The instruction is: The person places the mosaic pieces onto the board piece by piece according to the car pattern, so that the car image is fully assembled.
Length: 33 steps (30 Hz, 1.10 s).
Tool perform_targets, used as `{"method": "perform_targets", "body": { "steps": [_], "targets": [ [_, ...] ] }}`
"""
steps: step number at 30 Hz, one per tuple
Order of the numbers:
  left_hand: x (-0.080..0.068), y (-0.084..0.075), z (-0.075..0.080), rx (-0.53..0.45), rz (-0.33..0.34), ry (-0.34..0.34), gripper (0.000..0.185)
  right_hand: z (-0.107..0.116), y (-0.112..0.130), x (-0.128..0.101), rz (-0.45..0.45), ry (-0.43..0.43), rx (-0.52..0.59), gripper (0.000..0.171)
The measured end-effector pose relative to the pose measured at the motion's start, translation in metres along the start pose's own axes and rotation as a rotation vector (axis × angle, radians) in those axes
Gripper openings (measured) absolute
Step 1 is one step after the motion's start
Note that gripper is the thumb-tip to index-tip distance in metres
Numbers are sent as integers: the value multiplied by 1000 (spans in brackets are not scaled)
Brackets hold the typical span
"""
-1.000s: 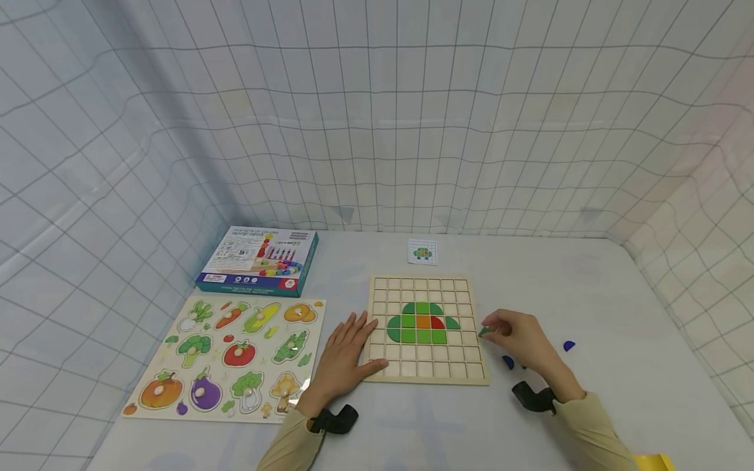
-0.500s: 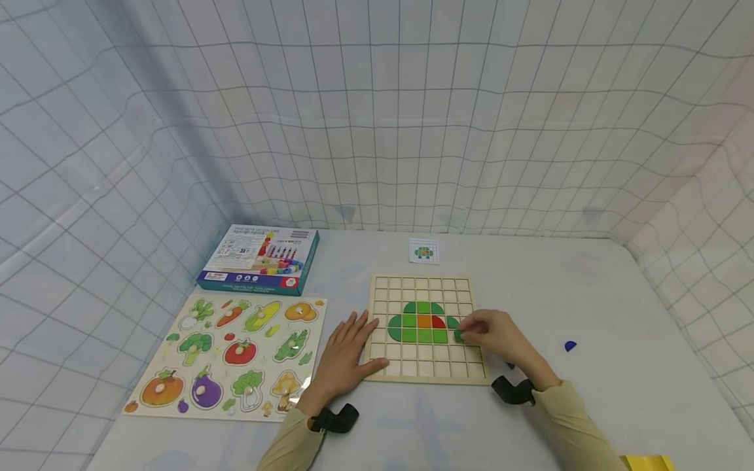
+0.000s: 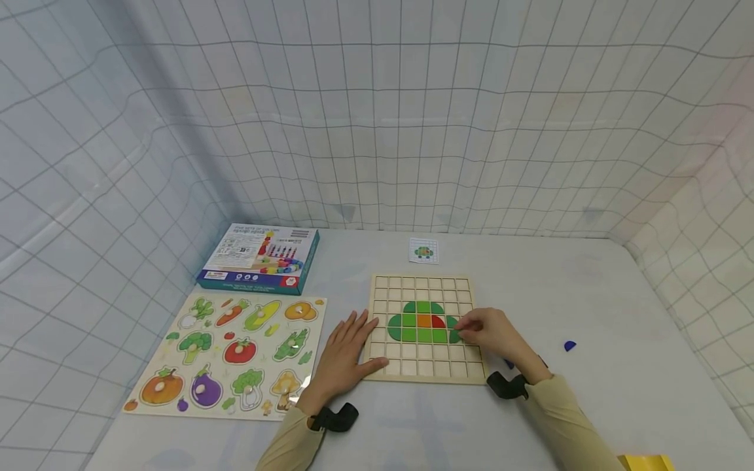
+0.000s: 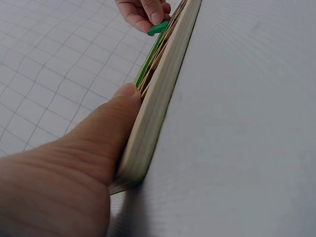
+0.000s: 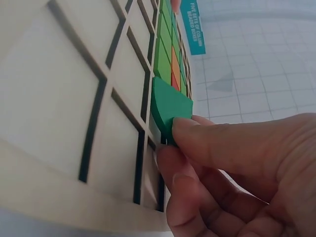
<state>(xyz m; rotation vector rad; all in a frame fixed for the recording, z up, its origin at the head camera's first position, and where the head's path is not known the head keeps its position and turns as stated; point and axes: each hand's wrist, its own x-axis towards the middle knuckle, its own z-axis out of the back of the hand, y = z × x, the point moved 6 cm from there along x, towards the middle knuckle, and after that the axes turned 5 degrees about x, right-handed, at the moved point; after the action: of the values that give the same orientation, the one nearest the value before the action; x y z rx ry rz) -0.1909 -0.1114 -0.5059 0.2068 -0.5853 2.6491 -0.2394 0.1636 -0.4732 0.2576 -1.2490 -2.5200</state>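
Observation:
A wooden grid board [image 3: 427, 370] lies on the table with green tiles [image 3: 408, 335], an orange square tile [image 3: 423, 321] and a red rounded tile [image 3: 438, 321] in its cells. My left hand [image 3: 344, 361] rests along the board's left edge, fingers straight and spread, thumb on the near left corner. Between thumb and fingertips, my right hand [image 3: 491, 335] pinches a dark green quarter-round tile [image 5: 173, 102]. In the right wrist view that tile is tilted over a cell beside the light green and red tiles, at the pattern's lower right.
A pattern card [image 3: 423, 251] lies behind the board. To the left are a vegetable puzzle board [image 3: 232, 386] and a boxed bead set [image 3: 259, 258]. Blue pieces lie at right, one [image 3: 569, 345] apart, another [image 3: 509, 364] partly behind the right wrist. Something yellow [image 3: 646, 463] shows at the lower right.
My right hand has moved left from beside the board to over it, carrying the dark green tile to the pattern's lower right corner. My left hand has stayed in place.

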Motion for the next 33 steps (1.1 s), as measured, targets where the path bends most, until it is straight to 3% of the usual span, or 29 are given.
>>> {"method": "perform_targets", "body": {
  "steps": [9,18,28,33],
  "targets": [
    [0,0,0,-3,4,-3,78,-3,0,3,48,11,-6,5],
    [0,0,1,-11,4,-2,79,-2,-2,0,16,5,-26,12],
    [0,0,0,-9,27,35,79,-6,-2,0,64,23,-71,10],
    [0,0,0,-6,15,17,79,-7,0,-1,69,17,-74,10]
  ]
}}
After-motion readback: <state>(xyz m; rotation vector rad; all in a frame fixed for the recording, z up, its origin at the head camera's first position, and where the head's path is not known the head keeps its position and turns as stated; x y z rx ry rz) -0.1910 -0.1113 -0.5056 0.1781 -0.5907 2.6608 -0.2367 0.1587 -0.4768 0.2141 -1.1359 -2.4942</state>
